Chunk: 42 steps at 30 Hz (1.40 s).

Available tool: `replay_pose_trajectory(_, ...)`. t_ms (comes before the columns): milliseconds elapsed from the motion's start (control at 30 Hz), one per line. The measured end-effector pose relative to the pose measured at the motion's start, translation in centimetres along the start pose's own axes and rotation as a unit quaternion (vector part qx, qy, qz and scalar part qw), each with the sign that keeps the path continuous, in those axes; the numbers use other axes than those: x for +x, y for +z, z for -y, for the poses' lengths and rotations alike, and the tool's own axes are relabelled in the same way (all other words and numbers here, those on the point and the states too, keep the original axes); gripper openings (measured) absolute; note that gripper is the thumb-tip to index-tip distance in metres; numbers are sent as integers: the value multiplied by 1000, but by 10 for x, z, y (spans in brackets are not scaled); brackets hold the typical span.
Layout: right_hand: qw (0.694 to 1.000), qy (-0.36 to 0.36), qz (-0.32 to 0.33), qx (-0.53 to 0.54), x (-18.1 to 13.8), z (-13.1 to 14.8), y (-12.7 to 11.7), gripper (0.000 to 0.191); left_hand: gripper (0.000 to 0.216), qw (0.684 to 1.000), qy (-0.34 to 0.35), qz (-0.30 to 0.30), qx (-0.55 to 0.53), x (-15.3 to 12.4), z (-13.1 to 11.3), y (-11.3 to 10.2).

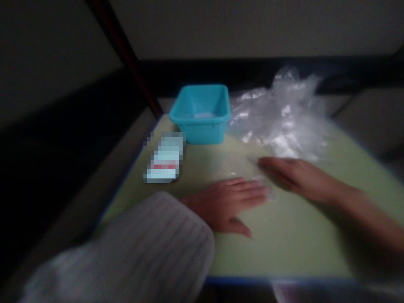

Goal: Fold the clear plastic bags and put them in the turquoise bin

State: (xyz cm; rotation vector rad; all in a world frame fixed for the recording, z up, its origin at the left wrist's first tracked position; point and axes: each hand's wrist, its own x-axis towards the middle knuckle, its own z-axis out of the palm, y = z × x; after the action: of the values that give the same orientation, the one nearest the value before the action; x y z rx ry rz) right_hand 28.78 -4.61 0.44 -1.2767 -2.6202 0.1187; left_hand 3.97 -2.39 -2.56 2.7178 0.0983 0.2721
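Observation:
My left hand point(229, 202) lies flat on the pale green table point(284, 244), fingers stretched out and pointing right, a white ribbed sleeve behind it. My right hand point(293, 174) also lies flat, fingers pointing left, just above and right of the left hand. Both rest on a thin clear plastic bag point(259, 179) spread flat on the table, which is hard to make out. The picture is dim and blurred.
A turquoise plastic tub point(202, 112) stands at the table's far side. A heap of crumpled clear plastic bags point(284, 113) lies to its right. A small pixelated card or packet point(164, 158) sits left of the tub. The table has a blue edge point(277, 280).

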Motion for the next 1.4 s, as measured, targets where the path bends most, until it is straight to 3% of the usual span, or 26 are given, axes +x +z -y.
replay_pose_trajectory(267, 995, -75, -45, -51, 1, 1, 5, 39, 66, 999, -7, -9, 35, -2, -3, -6)
replay_pose_trajectory(433, 995, -46, -48, -74, 3, 9, 21, 47, 54, 974, -174, -107, 94, -10, 4, -9)
replay_pose_trajectory(533, 997, -29, -33, -62, 5, 13, 31, 52, 55, 962, -229, -101, 111, -15, 10, -4)
replay_pose_trajectory(800, 997, -48, -36, -57, -1, 9, 44, 74, 74, 958, -245, -45, 139, -18, 13, 2)
replay_pose_trajectory(1133, 996, -40, -14, -75, -5, 8, 46, 81, 76, 948, -271, -33, 162, -16, 10, 1)
replay_pose_trajectory(1267, 999, -40, -9, -28, -6, 4, 46, 79, 79, 950, -265, -43, 157, -17, 10, 2)
replay_pose_trajectory(1400, 996, -41, -3, 77, -4, 1, 27, 69, 84, 960, -231, -69, 142, -21, 12, -2)
